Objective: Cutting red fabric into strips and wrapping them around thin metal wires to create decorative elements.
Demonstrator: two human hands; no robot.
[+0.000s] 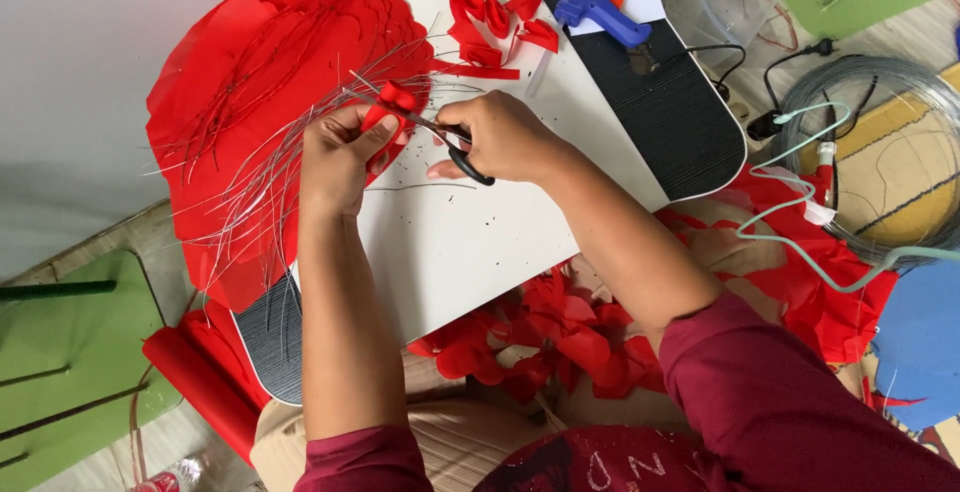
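Observation:
My left hand (342,157) pinches a small folded red petal piece (392,102) over the white board (470,242). My right hand (497,134) grips black-handled scissors (440,137), whose blades point left and meet the red piece. Thin grey wires (270,177) fan out under and to the left of my left hand. Several finished red folded petals (497,22) lie at the board's far end.
A big pile of red paper sheets (250,82) lies at the left. A blue glue gun (595,0) rests at the top. A wire coil (880,152) sits at the right, loose red petals (560,337) on my lap, a red roll (195,382) at bottom left.

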